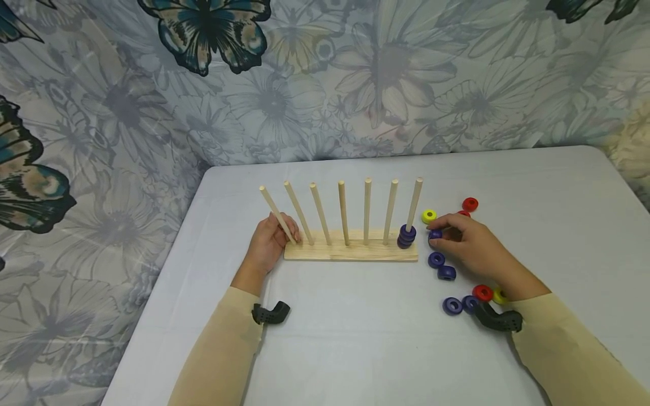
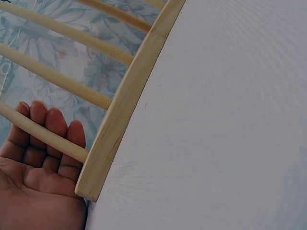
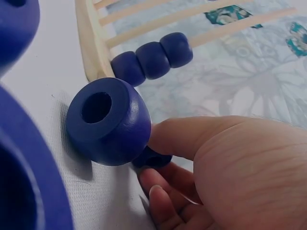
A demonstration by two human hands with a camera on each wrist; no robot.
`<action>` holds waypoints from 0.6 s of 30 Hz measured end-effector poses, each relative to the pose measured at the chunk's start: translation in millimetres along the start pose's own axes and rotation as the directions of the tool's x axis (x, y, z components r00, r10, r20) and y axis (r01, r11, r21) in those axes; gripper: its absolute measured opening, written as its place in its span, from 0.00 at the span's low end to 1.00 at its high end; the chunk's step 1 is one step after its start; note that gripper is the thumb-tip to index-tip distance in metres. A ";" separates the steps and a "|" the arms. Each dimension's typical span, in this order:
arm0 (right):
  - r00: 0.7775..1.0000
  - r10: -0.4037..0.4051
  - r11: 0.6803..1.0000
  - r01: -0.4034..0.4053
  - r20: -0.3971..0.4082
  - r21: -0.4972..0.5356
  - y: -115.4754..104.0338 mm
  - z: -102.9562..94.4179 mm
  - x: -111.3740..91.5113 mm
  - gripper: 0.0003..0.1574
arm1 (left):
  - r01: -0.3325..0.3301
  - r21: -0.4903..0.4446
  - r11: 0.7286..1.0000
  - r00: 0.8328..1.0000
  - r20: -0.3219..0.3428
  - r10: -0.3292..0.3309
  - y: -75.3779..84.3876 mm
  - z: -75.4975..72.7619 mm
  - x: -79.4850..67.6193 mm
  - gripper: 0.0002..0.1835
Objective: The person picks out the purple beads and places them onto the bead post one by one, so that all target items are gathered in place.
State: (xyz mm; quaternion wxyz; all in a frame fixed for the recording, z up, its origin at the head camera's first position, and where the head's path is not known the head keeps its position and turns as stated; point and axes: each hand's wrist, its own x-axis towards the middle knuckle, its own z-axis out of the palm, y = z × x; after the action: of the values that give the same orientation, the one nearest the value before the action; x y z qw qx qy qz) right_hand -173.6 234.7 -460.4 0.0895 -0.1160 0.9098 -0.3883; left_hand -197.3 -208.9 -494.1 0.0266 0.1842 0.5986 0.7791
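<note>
A wooden rack (image 1: 350, 254) with a row of upright pegs stands on the table. Three blue beads (image 3: 152, 60) are stacked on its rightmost peg. My left hand (image 1: 269, 242) is at the rack's left end, its fingers (image 2: 56, 123) extended behind the leftmost peg (image 2: 43, 132) and its palm beside the base. To the right of the rack, my right hand (image 1: 469, 245) pinches a blue bead (image 1: 435, 234) between thumb and fingertips, low over the table. In the right wrist view that bead (image 3: 154, 159) is partly hidden behind a nearer blue bead (image 3: 108, 122).
Beside the right hand lie a yellow bead (image 1: 429, 216) and a red bead (image 1: 470, 204), with another red one partly covered. Nearer me are more blue beads (image 1: 452, 306), a red bead (image 1: 483, 292) and a yellow bead (image 1: 500, 296) by the wrist strap. Patterned fabric hangs behind the white table (image 1: 355, 338).
</note>
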 end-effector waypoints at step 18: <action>0.998 0.031 0.999 -0.030 -0.046 0.009 -7.0 -1.3 -0.1 0.21 | -0.002 0.001 1.000 1.000 0.006 0.002 0.6 -0.5 -0.6 0.39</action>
State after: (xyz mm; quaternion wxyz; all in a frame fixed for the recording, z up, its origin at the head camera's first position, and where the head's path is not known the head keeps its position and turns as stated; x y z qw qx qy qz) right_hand -172.8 230.9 -454.4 0.0752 -0.0928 0.9116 -0.3934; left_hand -196.9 -209.7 -493.7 0.0275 0.1870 0.5988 0.7782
